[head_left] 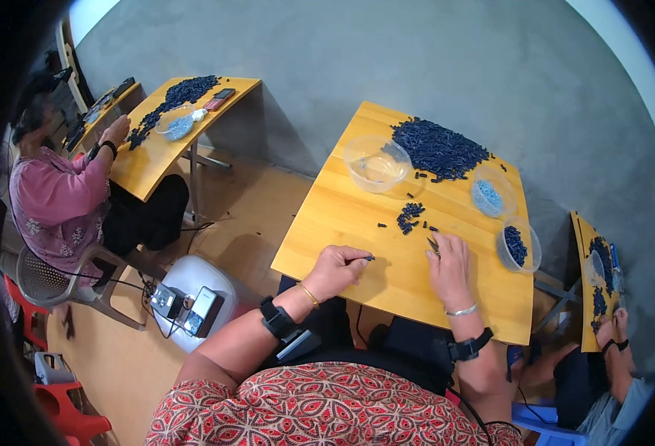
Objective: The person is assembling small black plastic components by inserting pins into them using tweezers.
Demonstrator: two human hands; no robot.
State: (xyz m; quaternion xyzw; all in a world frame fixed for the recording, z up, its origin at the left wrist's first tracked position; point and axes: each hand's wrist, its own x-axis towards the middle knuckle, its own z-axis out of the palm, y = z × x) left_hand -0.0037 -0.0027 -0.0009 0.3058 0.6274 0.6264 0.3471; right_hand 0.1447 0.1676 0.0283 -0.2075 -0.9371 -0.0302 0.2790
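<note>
My left hand (333, 272) pinches a small dark blue cylindrical piece (370, 258) between thumb and fingertips, over the near part of the yellow wooden table (416, 286). To its right, my right hand (452, 273) is closed on a slim pointed metal tool, apparently tweezers (433, 244), its tip poking out past the fingers. Several dark blue pieces (409, 215) lie loose just beyond my hands. Farther back rises a large heap of the same pieces (439, 149). Small light blue parts (487, 198) sit in a clear tub near the right edge.
A wide clear bowl (351, 169) stands left of the heap. Another clear tub (535, 256) at the right edge holds dark pieces (515, 245). A person (59, 197) works at a left table (149, 167); another person's hands (611, 331) are at a right table.
</note>
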